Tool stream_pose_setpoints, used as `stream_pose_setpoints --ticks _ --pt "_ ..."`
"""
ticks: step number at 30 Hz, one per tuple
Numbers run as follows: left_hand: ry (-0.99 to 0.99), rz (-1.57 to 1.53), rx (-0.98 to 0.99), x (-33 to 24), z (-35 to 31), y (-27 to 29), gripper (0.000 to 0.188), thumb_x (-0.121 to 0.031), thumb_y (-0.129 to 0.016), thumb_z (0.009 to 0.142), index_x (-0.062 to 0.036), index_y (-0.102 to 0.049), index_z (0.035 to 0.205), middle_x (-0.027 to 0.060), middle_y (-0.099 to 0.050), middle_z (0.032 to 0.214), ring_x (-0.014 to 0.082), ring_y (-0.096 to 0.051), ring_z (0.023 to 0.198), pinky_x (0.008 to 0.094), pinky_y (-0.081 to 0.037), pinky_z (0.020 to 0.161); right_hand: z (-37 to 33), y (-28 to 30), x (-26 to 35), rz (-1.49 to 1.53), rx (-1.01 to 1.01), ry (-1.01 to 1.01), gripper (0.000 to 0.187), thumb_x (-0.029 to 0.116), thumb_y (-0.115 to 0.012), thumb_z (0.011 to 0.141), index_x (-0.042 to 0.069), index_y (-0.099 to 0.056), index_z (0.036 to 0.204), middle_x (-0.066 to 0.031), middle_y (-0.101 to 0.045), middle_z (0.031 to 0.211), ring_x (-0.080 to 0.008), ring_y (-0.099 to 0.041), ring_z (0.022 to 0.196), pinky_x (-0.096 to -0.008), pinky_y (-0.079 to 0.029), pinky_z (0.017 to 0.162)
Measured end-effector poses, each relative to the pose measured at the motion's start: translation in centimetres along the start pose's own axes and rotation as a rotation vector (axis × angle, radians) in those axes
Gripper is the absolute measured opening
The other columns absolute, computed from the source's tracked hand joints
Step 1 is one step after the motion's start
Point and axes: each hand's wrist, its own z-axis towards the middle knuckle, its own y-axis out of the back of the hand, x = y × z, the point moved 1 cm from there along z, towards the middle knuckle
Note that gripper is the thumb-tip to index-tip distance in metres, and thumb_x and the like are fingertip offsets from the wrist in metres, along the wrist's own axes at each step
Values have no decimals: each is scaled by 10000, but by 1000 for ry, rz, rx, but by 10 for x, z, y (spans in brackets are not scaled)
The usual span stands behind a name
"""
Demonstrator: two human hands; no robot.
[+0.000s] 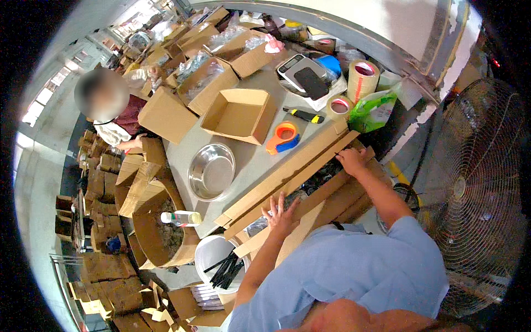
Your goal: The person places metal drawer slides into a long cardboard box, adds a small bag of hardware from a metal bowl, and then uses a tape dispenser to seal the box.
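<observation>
A long, narrow cardboard box [290, 180] lies open along the table's near edge, in front of my body. Dark items and see-through plastic bags [257, 226] show inside it. My left hand [281, 216] rests over the near-left part of the opening, fingers spread across the plastic and the near flap [265, 239]. At the far-right end, my right hand [354, 160] is closed, its fingers bent down at the inner edge of the box. Whatever lies between those fingertips is hidden.
On the table [182, 152] are a steel bowl [212, 171], an open carton [235, 113], a tape dispenser [283, 137], a utility knife [303, 115], tape rolls [363, 77] and a scale [301, 71]. A large fan [462, 188] stands right; a white bucket [213, 257] left. Another person [124, 113] works beyond.
</observation>
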Motion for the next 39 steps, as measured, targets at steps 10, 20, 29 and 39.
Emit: stream_pose_setpoints --ticks 10,20,29,39 --pt "-11 38 -97 0 1 -7 833 -534 -656 680 -237 -311 1378 85 -167 1469 349 -200 1315 686 -192 941 3 -20 -6 -272 86 64 340 358 -506 884 64 -674 846 -142 -637 910 -312 -576 927 -458 -463 777" --pt "74 35 113 3 15 19 1062 -572 -700 610 -172 -158 1431 90 -58 1501 286 -171 1342 588 -223 966 28 -6 3 -209 261 -91 326 347 -596 831 30 -662 872 -168 -643 948 -345 -613 817 -460 -449 835" --pt "34 14 96 11 19 13 917 -596 -658 639 -259 -263 1394 147 -97 1483 348 -175 1335 638 -127 1010 17 -12 -28 -126 -96 5 511 370 -715 696 75 -572 1088 -130 -511 1216 -339 -393 1197 -476 -346 962" --pt "-6 1 192 17 27 6 943 -456 -700 643 -348 -160 1409 168 -200 1435 370 -199 1318 643 -177 987 17 1 -12 -402 274 515 1108 408 -826 480 200 -245 1400 -167 -218 1420 -405 -198 1307 -606 -165 1042"
